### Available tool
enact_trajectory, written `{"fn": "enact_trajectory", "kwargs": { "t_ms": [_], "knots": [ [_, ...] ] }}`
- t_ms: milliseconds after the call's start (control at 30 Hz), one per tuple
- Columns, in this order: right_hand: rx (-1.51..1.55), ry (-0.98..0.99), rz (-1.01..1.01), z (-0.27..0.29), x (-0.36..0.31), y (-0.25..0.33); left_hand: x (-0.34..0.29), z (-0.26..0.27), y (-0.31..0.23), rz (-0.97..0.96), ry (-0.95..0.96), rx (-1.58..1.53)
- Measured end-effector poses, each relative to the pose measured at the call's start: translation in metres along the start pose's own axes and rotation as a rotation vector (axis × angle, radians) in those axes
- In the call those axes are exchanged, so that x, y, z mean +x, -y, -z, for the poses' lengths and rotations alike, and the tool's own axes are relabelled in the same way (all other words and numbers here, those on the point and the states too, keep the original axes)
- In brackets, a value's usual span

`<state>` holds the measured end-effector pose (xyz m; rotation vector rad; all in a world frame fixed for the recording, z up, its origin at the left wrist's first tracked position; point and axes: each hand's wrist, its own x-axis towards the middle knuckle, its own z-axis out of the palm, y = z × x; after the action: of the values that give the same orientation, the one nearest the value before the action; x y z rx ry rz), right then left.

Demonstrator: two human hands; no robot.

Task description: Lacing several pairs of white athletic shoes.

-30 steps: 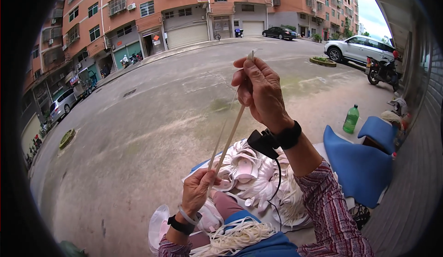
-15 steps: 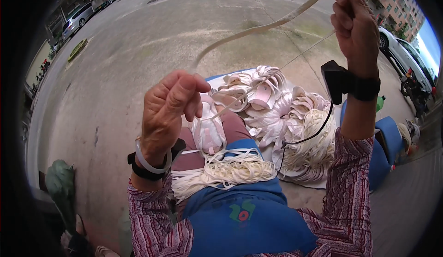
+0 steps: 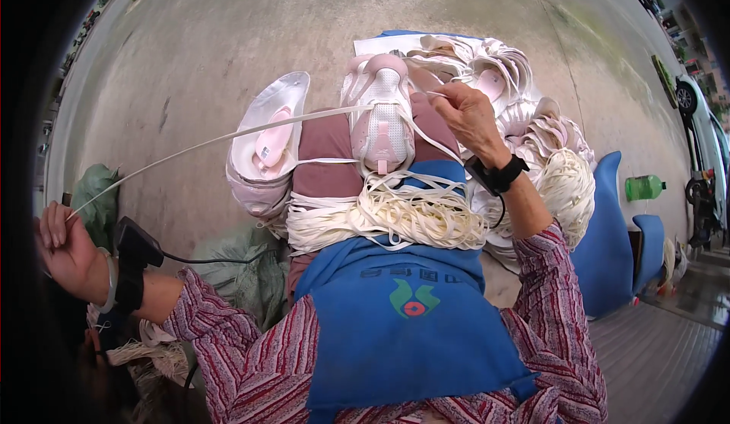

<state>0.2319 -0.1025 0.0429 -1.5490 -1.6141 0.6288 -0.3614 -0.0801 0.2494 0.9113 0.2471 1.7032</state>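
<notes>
A white and pink shoe upper [image 3: 394, 131] lies across my thighs. From its eyelet area a flat white shoelace [image 3: 243, 131] stretches far out to the left, where my left hand [image 3: 72, 253] pinches its end. Just right of the upper, my right hand [image 3: 470, 120] is closed, with a short bit of white lace showing at its fingertips. Other lace runs down the upper's right side toward my lap. A thick bundle of cream laces [image 3: 411, 219] rests on my lap over the blue apron [image 3: 380, 333].
Stacked shoe uppers [image 3: 506, 82] and a heap of laces [image 3: 569, 188] lie on the right. More nested uppers [image 3: 266, 142] stand left of my legs, above a green sack [image 3: 258, 272]. At right are a blue chair [image 3: 604, 234] and a green bottle [image 3: 645, 187].
My right hand has come down from the upper right to beside the upper. My left hand has swung out left, drawing the lace taut. The view has tilted downward.
</notes>
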Motion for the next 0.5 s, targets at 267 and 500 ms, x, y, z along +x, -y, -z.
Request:
{"fn": "enact_trajectory", "kwargs": {
  "t_ms": [267,500],
  "knots": [
    [-0.446,0.124,0.219,-0.06,0.017,0.0,-0.01,0.003,0.122,0.205,-0.088,0.388],
    [-0.756,0.295,0.309,-0.082,0.032,0.012,-0.036,-0.056,0.263,0.563,-0.039,0.713]
  ]
}}
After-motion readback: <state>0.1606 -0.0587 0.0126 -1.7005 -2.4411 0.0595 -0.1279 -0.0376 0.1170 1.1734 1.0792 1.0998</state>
